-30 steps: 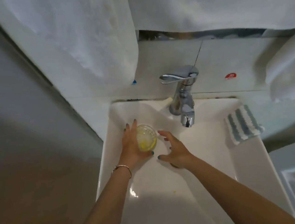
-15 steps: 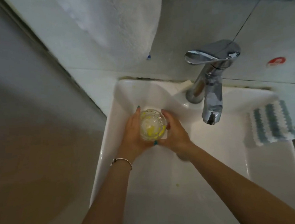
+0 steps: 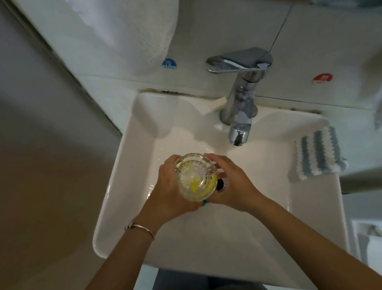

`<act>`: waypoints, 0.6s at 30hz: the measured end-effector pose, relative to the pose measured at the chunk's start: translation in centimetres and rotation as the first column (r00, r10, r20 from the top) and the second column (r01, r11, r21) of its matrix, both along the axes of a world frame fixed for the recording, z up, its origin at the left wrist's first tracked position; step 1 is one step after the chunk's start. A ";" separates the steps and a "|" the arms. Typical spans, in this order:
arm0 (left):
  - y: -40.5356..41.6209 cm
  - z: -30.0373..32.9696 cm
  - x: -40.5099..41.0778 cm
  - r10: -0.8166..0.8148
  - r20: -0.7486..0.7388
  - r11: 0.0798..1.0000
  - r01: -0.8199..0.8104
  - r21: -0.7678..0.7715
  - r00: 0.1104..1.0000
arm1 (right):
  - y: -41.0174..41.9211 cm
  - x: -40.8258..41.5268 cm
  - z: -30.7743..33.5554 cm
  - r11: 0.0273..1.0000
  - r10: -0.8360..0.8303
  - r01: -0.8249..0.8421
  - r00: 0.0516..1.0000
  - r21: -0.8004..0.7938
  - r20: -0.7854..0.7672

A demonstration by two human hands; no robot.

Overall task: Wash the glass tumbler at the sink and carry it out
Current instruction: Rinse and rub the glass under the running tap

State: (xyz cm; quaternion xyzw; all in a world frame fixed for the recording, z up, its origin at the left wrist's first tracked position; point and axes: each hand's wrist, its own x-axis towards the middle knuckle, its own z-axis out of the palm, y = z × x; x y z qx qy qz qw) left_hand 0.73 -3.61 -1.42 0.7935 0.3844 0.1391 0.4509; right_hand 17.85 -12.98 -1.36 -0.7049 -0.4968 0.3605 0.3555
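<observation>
2 hands, left hand (image 3: 169,188) and right hand (image 3: 231,183), clasp ribbed glass tumbler (image 3: 196,179), yellow smears inside.

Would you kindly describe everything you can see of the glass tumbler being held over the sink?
The glass tumbler is clear, ribbed glass with a thick round rim, seen from above through its open mouth. Yellow residue clings to its inner wall and bottom, so it looks unwashed. It is held roughly upright above the white sink, left of the tap spout, with no water visibly running. The left hand and right hand cup its sides.
</observation>
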 end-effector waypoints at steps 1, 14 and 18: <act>-0.8 0.3 0.0 -0.011 0.004 1.000 0.011 -0.025 1.000 | -0.7 0.2 0.4 1.000 0.006 -0.006 1.000 -0.005 -0.010; -6.4 4.9 1.8 -0.067 0.077 0.997 0.069 -0.021 0.995 | -5.7 3.7 4.2 0.988 0.152 -0.151 0.987 0.016 -0.054; -6.0 5.6 1.6 -0.050 0.102 0.998 0.054 -0.036 0.994 | -5.8 3.6 4.6 0.989 0.149 -0.147 0.986 0.028 -0.069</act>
